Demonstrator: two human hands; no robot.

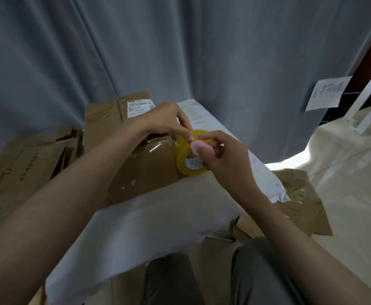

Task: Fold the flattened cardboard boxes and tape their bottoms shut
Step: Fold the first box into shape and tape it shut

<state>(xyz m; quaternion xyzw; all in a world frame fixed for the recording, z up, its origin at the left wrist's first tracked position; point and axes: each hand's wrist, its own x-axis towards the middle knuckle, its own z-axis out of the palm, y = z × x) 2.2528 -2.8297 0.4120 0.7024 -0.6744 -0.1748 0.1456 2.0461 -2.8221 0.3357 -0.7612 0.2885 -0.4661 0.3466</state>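
Note:
A folded brown cardboard box [145,170] lies on a white-covered surface [158,221], with clear tape shining along its top seam. At the box's right end stands a yellowish roll of clear tape [183,160]. My left hand [160,119] pinches the tape strip right where it leaves the roll, over the box's top edge. My right hand [222,155] grips a small pink cutter [202,146] and holds it against the roll. The cutter's blade end is hidden behind the fingers.
Flattened cardboard boxes [26,164] are stacked at the left, one with a white label [139,107] stands behind the hands, and more lie on the floor at right [301,208]. A grey curtain [180,51] hangs close behind. My knees [257,271] are at the bottom.

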